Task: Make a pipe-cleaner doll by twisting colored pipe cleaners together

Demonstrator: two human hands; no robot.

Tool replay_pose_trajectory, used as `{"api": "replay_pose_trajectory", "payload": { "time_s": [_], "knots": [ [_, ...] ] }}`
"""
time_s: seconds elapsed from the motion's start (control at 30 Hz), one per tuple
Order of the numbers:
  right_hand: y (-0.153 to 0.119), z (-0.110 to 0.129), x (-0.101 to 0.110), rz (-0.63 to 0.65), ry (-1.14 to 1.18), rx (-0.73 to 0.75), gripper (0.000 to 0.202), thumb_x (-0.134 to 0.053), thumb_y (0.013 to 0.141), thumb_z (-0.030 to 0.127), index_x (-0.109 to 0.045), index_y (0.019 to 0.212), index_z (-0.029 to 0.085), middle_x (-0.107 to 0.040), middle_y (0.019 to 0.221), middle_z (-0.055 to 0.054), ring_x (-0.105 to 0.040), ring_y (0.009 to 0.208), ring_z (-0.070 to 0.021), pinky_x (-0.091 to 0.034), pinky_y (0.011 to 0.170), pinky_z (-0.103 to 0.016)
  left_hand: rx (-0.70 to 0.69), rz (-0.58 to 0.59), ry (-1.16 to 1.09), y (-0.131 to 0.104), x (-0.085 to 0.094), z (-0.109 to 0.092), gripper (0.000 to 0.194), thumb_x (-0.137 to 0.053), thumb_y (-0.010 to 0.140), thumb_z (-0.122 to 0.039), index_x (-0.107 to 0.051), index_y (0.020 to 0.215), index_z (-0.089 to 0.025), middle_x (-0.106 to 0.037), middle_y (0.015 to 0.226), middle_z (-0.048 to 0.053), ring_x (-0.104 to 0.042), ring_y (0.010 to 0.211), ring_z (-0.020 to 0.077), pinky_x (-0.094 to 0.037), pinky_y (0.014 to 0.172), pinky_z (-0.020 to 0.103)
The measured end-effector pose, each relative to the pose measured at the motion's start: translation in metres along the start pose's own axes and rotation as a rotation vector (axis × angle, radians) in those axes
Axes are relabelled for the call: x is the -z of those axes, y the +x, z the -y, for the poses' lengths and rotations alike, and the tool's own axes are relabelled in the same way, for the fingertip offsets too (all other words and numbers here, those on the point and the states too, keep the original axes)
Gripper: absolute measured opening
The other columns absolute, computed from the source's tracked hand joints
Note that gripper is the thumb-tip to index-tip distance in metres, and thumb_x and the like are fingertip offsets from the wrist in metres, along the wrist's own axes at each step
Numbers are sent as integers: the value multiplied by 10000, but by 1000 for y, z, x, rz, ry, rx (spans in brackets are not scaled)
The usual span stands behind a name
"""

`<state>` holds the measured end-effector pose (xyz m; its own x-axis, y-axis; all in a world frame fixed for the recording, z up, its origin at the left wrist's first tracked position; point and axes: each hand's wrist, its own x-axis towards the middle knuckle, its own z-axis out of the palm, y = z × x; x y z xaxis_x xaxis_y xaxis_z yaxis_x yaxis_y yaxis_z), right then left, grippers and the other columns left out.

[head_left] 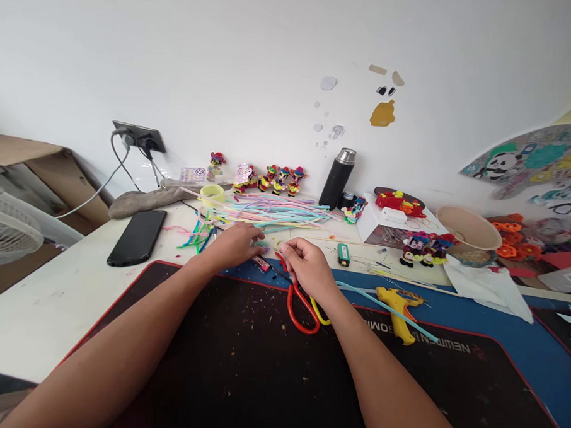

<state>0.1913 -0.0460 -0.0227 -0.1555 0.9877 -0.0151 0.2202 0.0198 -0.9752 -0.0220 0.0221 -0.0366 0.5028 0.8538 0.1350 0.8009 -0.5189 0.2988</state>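
Observation:
My left hand (pixel 237 245) hovers over the back edge of the black mat, its fingers loosely bent and apart from the thumb. Small fuzzy scraps (pixel 264 244) lie by its fingertips. To the right, my right hand (pixel 306 265) has thumb and forefinger pinched together; whatever is between them is too small to make out. Under that hand are scissors with a red handle loop (pixel 302 312) and a yellow one, partly covered by the wrist. A small pink tool or stick (pixel 261 263) rests between the hands. Behind them spreads a pile of pastel pipe cleaners (pixel 276 210).
A yellow glue gun (pixel 398 310) and a light-blue pipe cleaner (pixel 385 308) lie on the right of the mat (pixel 241 363). A phone (pixel 137 238) is at left. A black thermos (pixel 337 178) stands behind, beside several small colourful figures (pixel 277 179). A white box (pixel 379 224) is right.

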Motion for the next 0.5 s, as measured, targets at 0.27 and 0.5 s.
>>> {"api": "replay_pose_trajectory", "payload": {
  "time_s": [0.27, 0.5],
  "knots": [
    [-1, -4, -1, 0, -107, 15, 251, -550, 967, 458, -602, 886, 226, -566, 589, 54, -498, 420, -120, -394, 463, -255, 52, -19, 61, 1, -2, -8, 234, -644, 901, -416, -731, 916, -199, -728, 868, 70, -650, 890, 276, -458, 795, 363],
    [-2, -6, -4, 11, -214, 41, 240, -538, 980, 448, -624, 914, 233, -586, 596, 42, -519, 480, -134, -383, 507, -254, 75, -44, 14, 1, 1, -6, 281, -634, 904, -450, -739, 957, -195, -744, 872, 64, -656, 875, 262, -450, 772, 343]
  ]
}}
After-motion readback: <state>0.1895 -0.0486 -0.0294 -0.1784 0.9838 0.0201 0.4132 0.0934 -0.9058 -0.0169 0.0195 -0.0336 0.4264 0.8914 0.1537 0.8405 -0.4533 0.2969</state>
